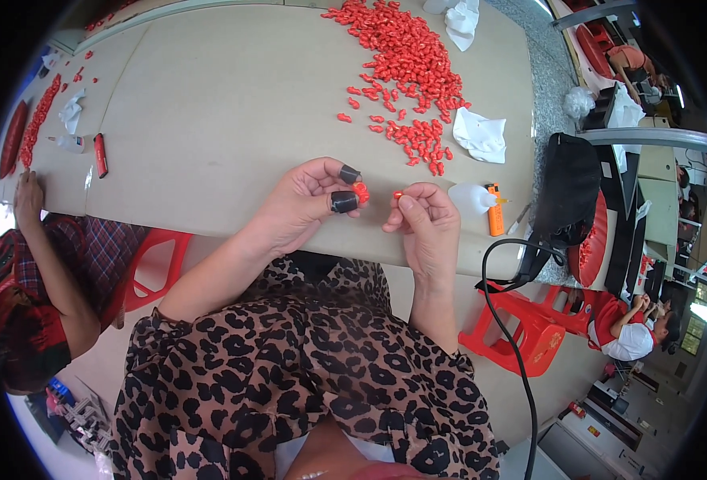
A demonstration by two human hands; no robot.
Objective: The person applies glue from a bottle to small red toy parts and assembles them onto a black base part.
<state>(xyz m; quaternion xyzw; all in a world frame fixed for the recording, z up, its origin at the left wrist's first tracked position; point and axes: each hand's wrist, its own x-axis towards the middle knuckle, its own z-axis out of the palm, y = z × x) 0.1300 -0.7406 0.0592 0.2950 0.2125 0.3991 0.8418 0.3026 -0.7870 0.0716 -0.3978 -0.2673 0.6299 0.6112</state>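
My left hand (305, 204) pinches a small red plastic-looking piece (361, 192) between thumb and forefinger, both wrapped in black tape. A short way to its right, my right hand (427, 220) closes thumb and forefinger on another tiny red piece (398, 194). The two pieces are apart, held above the table's near edge. Beyond my hands lies a big heap of small red knobbly pieces (401, 56), with a smaller cluster (421, 142) at its near side. Their exact kind is too small to tell.
Right of my hands are a white squeeze bottle (467, 198), an orange lighter (495, 212) and a crumpled tissue (479, 136). A black bag (565, 184) and cable (497, 312) sit at the right edge. A co-worker (49, 296) works at left; red stools (521, 332) stand nearby.
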